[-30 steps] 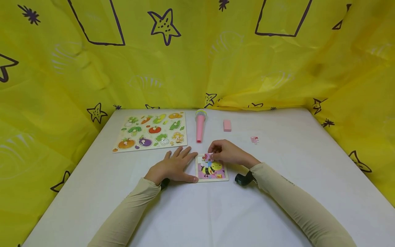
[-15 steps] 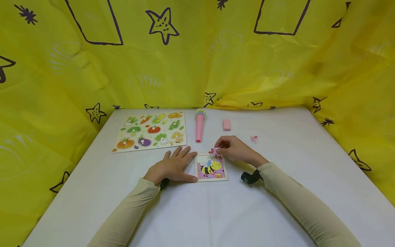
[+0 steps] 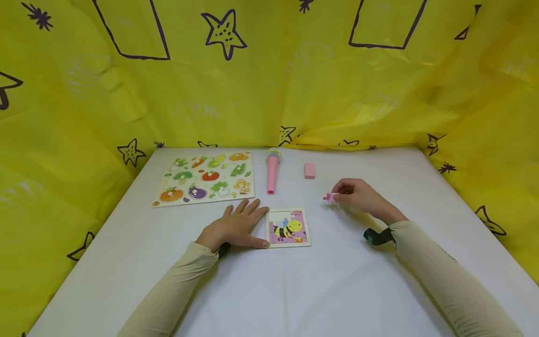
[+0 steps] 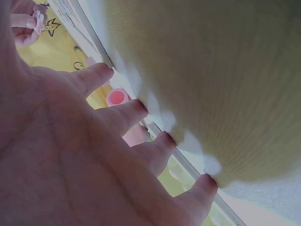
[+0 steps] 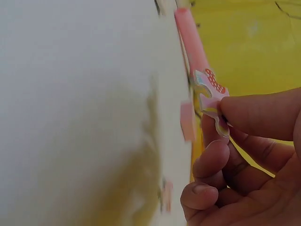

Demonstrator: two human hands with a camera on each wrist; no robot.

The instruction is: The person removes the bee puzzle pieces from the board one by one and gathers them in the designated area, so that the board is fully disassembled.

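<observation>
My right hand (image 3: 360,199) pinches a pink jigsaw piece (image 5: 211,94) with a red white-dotted patch between thumb and fingers, held above the table right of the puzzle. The square wooden bee puzzle (image 3: 309,234) lies flat at the middle; a pale bare patch shows at its upper left. With fingers spread, my left hand (image 3: 236,229) rests on the table, thumb and index finger touching the puzzle's left edge. Another loose jigsaw piece (image 5: 167,194) is blurred in the right wrist view and hidden by the right hand in the head view.
A vegetable peg puzzle board (image 3: 229,187) lies at the back left. Beside it stretches a pink toy microphone (image 3: 272,175). A small pink block (image 3: 309,171) sits farther right. Yellow patterned cloth (image 3: 252,93) hangs behind and at both sides of the white table.
My right hand has lifted the pink jigsaw piece off the bee puzzle and carried it to the right. The left hand has stayed in place at the puzzle's edge.
</observation>
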